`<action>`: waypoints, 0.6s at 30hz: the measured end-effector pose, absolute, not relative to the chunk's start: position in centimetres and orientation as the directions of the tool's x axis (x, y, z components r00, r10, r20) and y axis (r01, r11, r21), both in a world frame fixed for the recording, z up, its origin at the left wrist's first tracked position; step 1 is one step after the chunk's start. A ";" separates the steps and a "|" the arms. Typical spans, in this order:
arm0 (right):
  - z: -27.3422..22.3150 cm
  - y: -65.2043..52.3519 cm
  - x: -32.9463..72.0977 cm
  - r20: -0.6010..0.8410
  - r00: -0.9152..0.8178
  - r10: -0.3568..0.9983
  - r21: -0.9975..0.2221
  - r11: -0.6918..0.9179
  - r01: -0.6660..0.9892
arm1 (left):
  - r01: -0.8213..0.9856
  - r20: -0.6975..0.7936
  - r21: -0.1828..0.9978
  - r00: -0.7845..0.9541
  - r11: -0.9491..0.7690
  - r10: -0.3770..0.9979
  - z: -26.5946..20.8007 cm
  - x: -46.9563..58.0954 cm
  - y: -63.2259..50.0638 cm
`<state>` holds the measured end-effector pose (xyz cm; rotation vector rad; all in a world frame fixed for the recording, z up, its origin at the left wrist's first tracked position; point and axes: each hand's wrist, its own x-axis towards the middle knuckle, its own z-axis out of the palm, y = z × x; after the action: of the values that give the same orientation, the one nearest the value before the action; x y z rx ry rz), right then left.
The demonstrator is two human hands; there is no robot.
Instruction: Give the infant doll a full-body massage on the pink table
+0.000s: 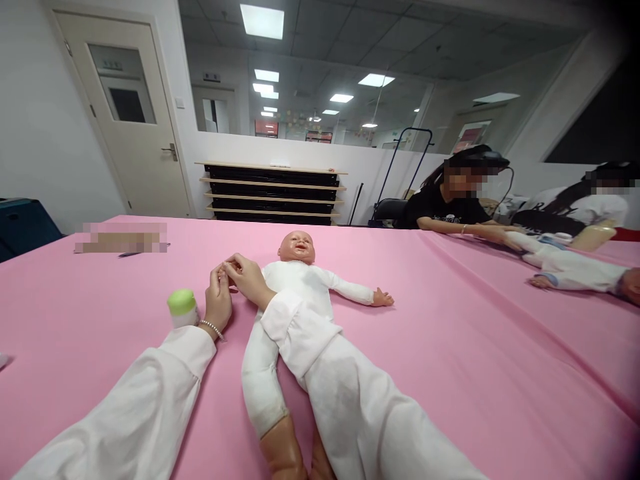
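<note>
A baby doll (323, 310) in a white body suit lies on its back with its head at the far end. My right hand (249, 279) crosses over its side from the right, fingers bent and pinched together. My left hand (219, 300), with a beaded bracelet at the wrist, meets it there, its fingers also closed. Both sets of fingertips touch beside the doll's shoulder. The doll's arm on this side is hidden behind my hands, so what the fingers hold cannot be made out. A jar with a green lid (183, 301) stands just left of my left wrist.
A pink cloth (450, 373) covers the table. At the far left lies a blurred flat item (123, 239) with a dark pen-like thing. On the right, a person in black (450, 200) handles another doll (580, 267); a second person sits beyond.
</note>
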<state>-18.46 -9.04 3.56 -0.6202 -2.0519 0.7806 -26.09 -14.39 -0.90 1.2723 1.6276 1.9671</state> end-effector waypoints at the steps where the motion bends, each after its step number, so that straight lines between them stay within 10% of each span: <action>1: 3.5 -9.0 -18.5 0.528 -0.520 0.671 -0.715 0.682 0.154 | 0.299 0.449 0.893 -0.552 -0.337 0.702 -0.9 -26.1 -14.5; 18: 3.0 -8.9 -18.6 0.508 -0.661 0.552 -0.743 0.670 -0.011 | 0.282 0.379 0.924 -0.616 -0.256 0.690 -1.0 -26.5 -14.4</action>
<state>-18.65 -8.87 2.96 -0.4151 -2.1260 0.9522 -26.49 -14.37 -1.03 1.1818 1.6973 1.9452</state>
